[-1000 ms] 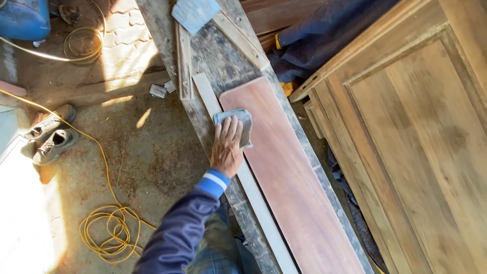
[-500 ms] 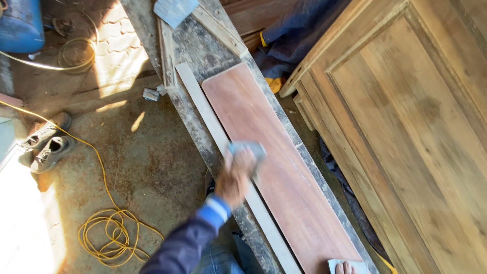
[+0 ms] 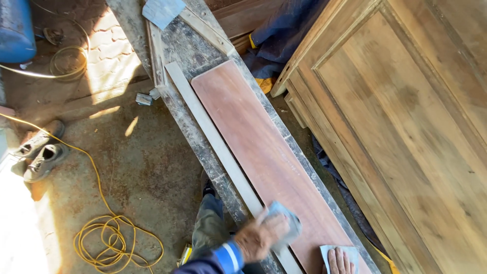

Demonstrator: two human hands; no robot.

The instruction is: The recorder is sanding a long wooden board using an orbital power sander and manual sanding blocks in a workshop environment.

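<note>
Yellow cord [image 3: 101, 238] coiled on floor at left. Your left hand [image 3: 258, 237] presses a grey sanding sheet [image 3: 284, 223], fingers curled over it, on the reddish board [image 3: 253, 147]. Your right hand [image 3: 340, 261], fingers together, flat on another sheet [image 3: 339, 251]. Panelled door [image 3: 406, 127] at right.

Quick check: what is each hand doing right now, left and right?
Left hand: closed on a grey sanding pad, pressed on the reddish board.
Right hand: only the fingers show, flat on a second grey pad.

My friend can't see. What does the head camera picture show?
A person's left hand presses grey sandpaper on a reddish board lying on a dusty workbench. Their right hand rests on another sheet.
</note>
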